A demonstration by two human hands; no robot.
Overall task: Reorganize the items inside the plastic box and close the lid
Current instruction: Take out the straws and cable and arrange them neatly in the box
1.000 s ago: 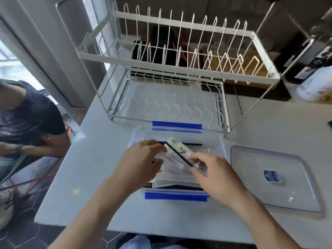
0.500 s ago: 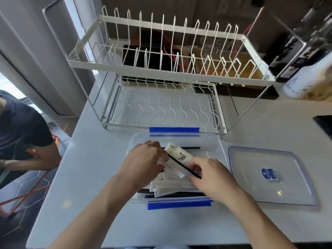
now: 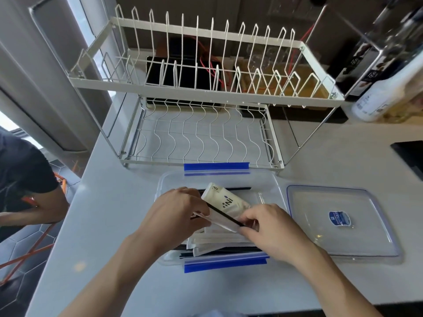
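Observation:
A clear plastic box (image 3: 270, 179) with blue clips at its near and far edges stands open on the white counter. Inside lie several white packets (image 3: 219, 240) stacked toward its near end. My left hand (image 3: 174, 216) and my right hand (image 3: 270, 232) both hold a tilted bundle of white packets (image 3: 225, 202) with black edges above the stack. My left fingers curl round the bundle's left end. My right fingers pinch its right end. The box's clear lid (image 3: 343, 227), with a blue sticker, lies flat on the counter to the right of the box.
A white two-tier wire dish rack (image 3: 201, 88) stands just behind the box. A white bottle (image 3: 386, 94) and dark containers sit at the back right. A dark flat object (image 3: 409, 154) lies at the right edge. A seated person (image 3: 25, 179) is at the left, beyond the counter's edge.
The camera has tilted and moved closer. Both hands keep their hold on the packet bundle, which has shifted only slightly over the stack.

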